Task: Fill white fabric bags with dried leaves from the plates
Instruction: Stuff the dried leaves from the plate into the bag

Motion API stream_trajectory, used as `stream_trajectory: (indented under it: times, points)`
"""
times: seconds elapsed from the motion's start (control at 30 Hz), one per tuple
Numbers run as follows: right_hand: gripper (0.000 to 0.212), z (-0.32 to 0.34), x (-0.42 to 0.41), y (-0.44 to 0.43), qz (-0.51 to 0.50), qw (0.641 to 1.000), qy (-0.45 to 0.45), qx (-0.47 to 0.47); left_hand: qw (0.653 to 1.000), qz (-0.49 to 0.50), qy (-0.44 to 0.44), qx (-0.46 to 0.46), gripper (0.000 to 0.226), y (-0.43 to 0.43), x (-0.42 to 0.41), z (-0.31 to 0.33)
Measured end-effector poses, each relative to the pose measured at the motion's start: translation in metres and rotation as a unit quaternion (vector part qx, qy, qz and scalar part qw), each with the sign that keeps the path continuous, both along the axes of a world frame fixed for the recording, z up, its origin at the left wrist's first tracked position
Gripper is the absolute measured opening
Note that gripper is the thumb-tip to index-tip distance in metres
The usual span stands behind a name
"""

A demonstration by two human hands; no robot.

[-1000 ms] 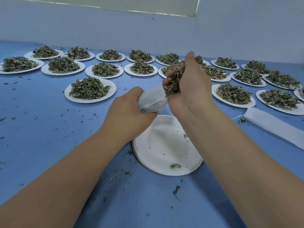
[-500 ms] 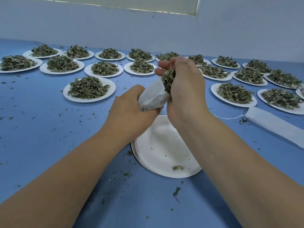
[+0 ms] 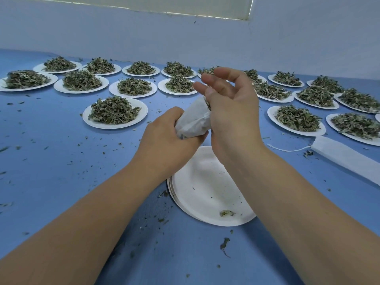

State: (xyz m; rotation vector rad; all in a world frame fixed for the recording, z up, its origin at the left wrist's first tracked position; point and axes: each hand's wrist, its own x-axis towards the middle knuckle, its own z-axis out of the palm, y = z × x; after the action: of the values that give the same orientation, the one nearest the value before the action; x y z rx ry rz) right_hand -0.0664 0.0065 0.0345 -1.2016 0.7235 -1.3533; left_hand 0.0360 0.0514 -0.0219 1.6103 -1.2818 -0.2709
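Matt woven cloth bag (image 3: 194,120); smooth paper plate (image 3: 207,194); crumbly dried leaves (image 3: 114,110).

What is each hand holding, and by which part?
The left hand grips the white fabric bag around its lower body. The right hand, fingers loosely spread at the bag's mouth, holds nothing that shows.

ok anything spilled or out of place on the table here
Yes: dried leaf crumbs are scattered over the blue table, many beside the nearly empty plate, and a larger sprig lies just in front of it. The heaped plates look tidy.
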Motion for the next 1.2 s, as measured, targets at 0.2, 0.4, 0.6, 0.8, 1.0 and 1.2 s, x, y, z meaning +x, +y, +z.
stream_trajectory:
  times: [0.2, 0.4, 0.6, 0.8, 1.0, 1.2]
  points:
    - [0.028, 0.002, -0.001, -0.003, 0.033, 0.989, 0.139, -0.043, 1.000, 0.006, -0.024, 0.013, 0.036, 0.001, 0.001, 0.001]
    - [0.077, -0.002, -0.003, -0.011, 0.110, 0.943, 0.298, -0.096, 0.998, 0.007, -0.060, 0.006, 0.033, 0.005, 0.002, 0.005]
    - [0.051, 0.002, -0.002, -0.010, 0.172, 0.952, 0.241, -0.076, 0.998, -0.019, -0.066, 0.002, 0.019, 0.001, -0.003, 0.012]
    - [0.038, -0.003, -0.019, -0.015, 0.176, 0.981, 0.044, -0.064, 0.999, -0.007, -0.005, -0.050, 0.022, 0.005, 0.001, 0.010]
    - [0.039, -0.014, -0.038, -0.022, 0.136, 0.951, 0.159, -0.229, 0.997, -0.003, 0.022, -0.073, 0.020, 0.004, 0.002, 0.012]
    - [0.030, -0.014, -0.049, -0.019, 0.076, 0.882, 0.274, -0.376, 0.997, -0.031, -0.020, -0.064, 0.036, 0.006, 0.003, 0.011]
